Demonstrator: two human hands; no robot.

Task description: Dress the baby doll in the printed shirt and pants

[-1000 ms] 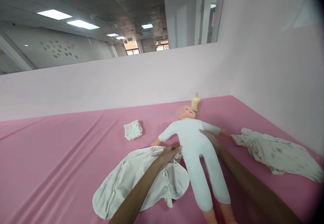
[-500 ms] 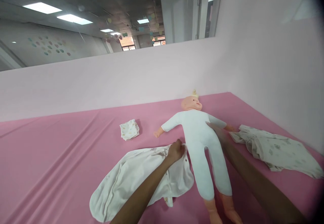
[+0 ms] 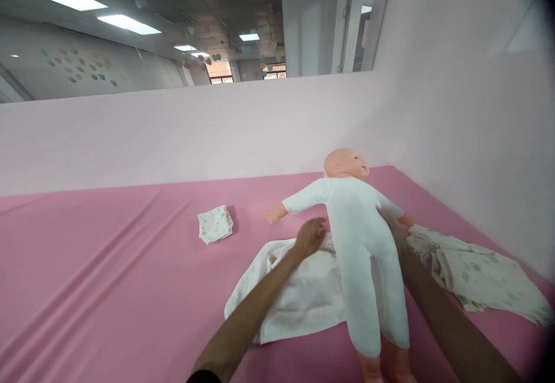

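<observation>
A baby doll (image 3: pixel 353 209) in a white bodysuit lies on the pink sheet, its head turned right and its trunk tilted. My right hand (image 3: pixel 393 227) grips its right-hand side in the picture, below the arm, with the fingers partly hidden behind the trunk. Beside the doll's other flank, my left hand (image 3: pixel 310 237) is closed at the upper edge of a white cloth garment (image 3: pixel 299 308); its fingertips are hard to make out. Part of that garment lies under the doll.
A small folded patterned cloth (image 3: pixel 215 225) lies to the left on the pink sheet (image 3: pixel 108 279). Further right is a crumpled patterned garment (image 3: pixel 485 267). White padded walls (image 3: pixel 217 134) border the back and right side, with a window above the back one.
The white garment has shifted right, partly under the doll. The doll's trunk and head have risen and moved slightly right, with my right hand at its side. My left hand has moved up and right.
</observation>
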